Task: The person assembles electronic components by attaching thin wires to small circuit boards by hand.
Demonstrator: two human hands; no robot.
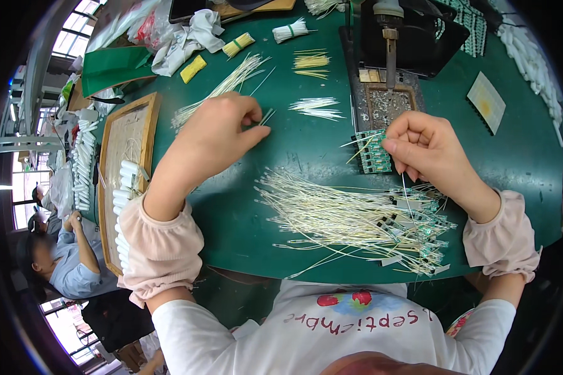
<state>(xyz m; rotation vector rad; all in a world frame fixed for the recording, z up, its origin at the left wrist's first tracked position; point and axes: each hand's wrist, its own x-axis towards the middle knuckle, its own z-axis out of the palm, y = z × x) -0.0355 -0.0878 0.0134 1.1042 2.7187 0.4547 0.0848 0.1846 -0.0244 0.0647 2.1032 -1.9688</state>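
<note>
My right hand (422,145) is closed, thumb and forefinger pinched at the right edge of a green circuit board panel (374,154). The panel lies by the front of the soldering stand; a white and a yellow wire stick out from its left side. A thin pale wire (408,195) hangs down below that hand. Further left, my left hand (222,128) is curled just above the table, with a few short thin wires (267,117) at its thumb and fingertips. Between and below the hands spreads a heap of pale wires joined to small green boards (356,219).
A soldering iron (390,50) points down over a metal tray. Loose yellow wires (311,61), white wires (317,107) and a long pale bunch (244,72) lie behind. A wooden frame (145,134) stands left; a square pad (486,103) lies right. Another person (75,256) sits far left.
</note>
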